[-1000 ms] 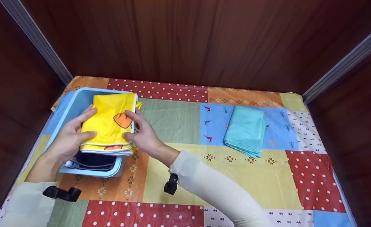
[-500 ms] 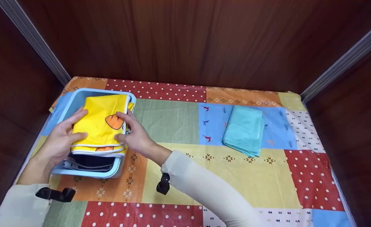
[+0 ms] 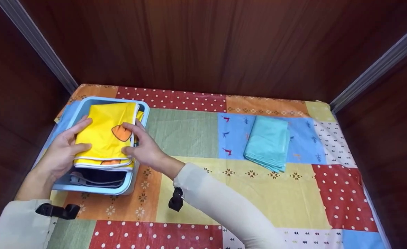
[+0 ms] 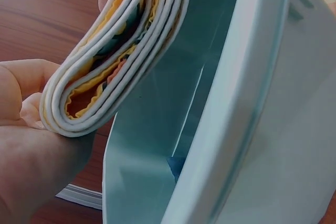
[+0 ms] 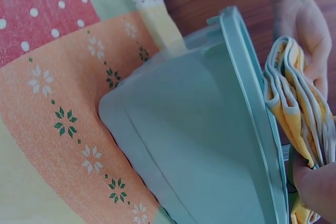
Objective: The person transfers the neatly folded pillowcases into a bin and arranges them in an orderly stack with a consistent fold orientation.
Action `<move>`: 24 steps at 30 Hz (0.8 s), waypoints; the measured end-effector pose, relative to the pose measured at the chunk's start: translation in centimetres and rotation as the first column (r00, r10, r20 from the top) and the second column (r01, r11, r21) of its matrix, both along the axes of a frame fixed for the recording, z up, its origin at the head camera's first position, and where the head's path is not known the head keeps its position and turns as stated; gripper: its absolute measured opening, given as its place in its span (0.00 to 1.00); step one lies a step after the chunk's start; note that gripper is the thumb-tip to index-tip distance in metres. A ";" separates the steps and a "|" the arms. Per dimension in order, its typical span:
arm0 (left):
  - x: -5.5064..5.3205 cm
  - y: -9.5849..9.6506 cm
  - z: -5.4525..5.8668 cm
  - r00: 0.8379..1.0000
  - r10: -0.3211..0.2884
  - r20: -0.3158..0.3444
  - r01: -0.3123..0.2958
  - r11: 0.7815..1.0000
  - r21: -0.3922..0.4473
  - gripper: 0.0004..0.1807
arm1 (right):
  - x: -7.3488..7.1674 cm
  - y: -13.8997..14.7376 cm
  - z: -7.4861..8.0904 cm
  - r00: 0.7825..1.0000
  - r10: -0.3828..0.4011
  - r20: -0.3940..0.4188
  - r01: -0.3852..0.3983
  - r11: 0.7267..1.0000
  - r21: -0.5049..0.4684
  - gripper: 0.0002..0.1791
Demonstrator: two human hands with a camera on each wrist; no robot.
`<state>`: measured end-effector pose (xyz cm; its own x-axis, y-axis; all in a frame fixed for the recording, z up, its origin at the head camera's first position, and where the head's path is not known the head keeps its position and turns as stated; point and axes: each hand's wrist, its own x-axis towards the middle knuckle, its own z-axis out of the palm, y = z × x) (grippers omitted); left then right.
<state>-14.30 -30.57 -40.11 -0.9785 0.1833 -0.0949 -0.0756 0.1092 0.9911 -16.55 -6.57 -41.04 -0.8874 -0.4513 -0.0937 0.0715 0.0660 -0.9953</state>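
Observation:
Both hands hold a folded yellow cloth (image 3: 105, 128) with white edging and an orange printed shape, over a light blue plastic bin (image 3: 120, 190). My left hand (image 3: 60, 152) grips its left side, thumb on top. At the right edge my right hand (image 3: 147, 147) pinches the layers, thumb and forefinger on the upper face. In the left wrist view the stacked folds of the yellow cloth (image 4: 113, 108) sit above the bin's rim (image 4: 236, 108). Below the cloth, dark fabric (image 3: 99, 176) with a grey edge lies inside the bin.
A folded teal cloth (image 3: 267, 141) lies at the right on the patchwork tablecloth (image 3: 189, 135). Dark wood panels (image 3: 196, 45) enclose the table at the back and both sides. The bin's tall outer wall (image 5: 184, 124) shows in the right wrist view.
Both hands have shifted left with the yellow cloth, bringing it further over the bin and baring the bin's right rim. The teal cloth stays in place on the table.

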 end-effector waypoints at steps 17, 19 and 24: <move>0.1 -0.3 0.8 0.992 0.124 0.018 -0.119 0.981 -0.156 0.39 | 0.5 -0.8 0.5 0.995 0.000 -0.105 0.013 0.993 0.116 0.35; 0.0 -0.1 1.0 0.979 0.202 0.018 -0.191 0.948 -0.254 0.39 | 0.5 -0.6 0.6 0.992 -0.027 -0.121 0.045 0.989 0.141 0.33; 0.2 0.1 1.2 0.954 0.298 0.014 -0.272 0.888 -0.371 0.41 | 0.2 0.2 0.6 0.992 -0.072 -0.102 0.088 0.983 0.158 0.32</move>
